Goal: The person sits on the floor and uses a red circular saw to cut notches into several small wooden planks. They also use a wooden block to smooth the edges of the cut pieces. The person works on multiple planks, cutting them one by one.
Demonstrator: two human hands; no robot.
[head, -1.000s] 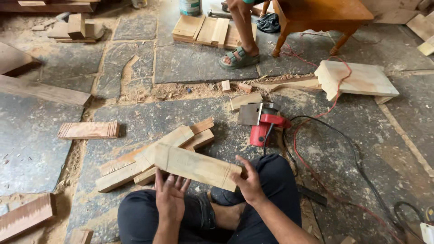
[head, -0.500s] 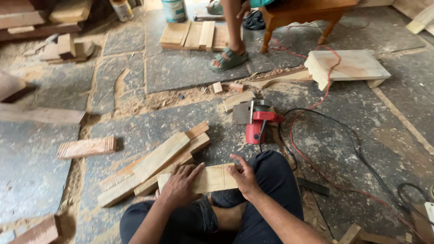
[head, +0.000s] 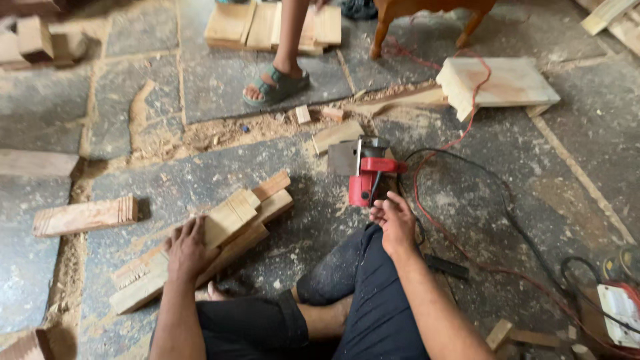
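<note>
I sit cross-legged on a stone floor. My left hand (head: 187,248) lies flat on a loose stack of pale wooden planks (head: 230,220) that runs diagonally in front of my left knee. My right hand (head: 393,220) is empty with its fingers apart, hovering above my right knee, just below the handle of a red electric circular saw (head: 365,172) that rests on the floor. The plank that was across my lap is not in either hand.
A single plank (head: 83,216) lies left. Another person's sandalled foot (head: 275,85) stands ahead, before flat boards (head: 267,25). A pale wooden block (head: 501,81) and a wooden chair leg (head: 381,30) are at right. Red and black cables (head: 467,240) trail across the right floor.
The plank I held across my lap has gone from my hands. My left hand moved left onto the plank stack, and my right hand moved up toward the saw.
</note>
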